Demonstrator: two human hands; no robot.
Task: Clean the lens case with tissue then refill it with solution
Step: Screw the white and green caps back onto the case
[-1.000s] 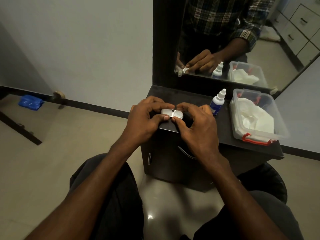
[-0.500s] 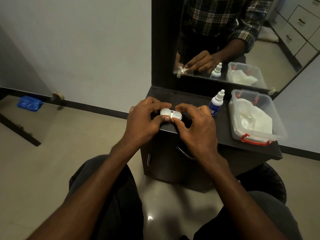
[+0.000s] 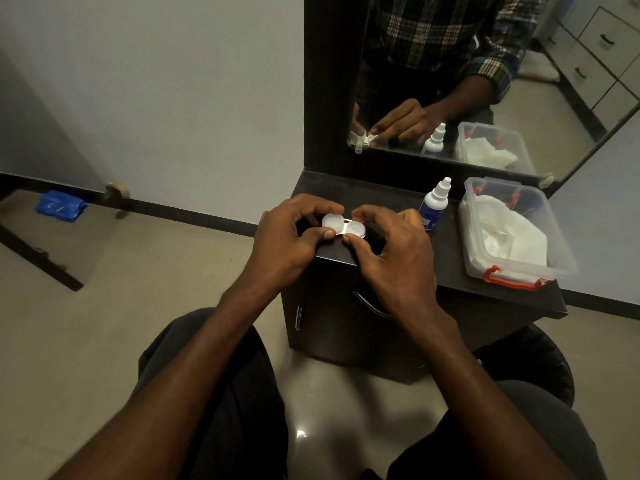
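here both the left hand (image 3: 287,237) and right hand (image 3: 391,251) pinch the lens case (image 3: 343,227) above the cabinet top (image 3: 446,268).

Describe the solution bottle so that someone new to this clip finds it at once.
Start at the dark cabinet top below the mirror. The solution bottle stands upright there, between the right hand and the clear tissue box. It alone is white with a blue label and a pointed nozzle cap.

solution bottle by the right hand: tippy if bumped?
Likely yes: the solution bottle stands upright, tall and narrow on the dark shelf. Small plastic, so probably light and easily knocked. On its side, its round body would probably roll.
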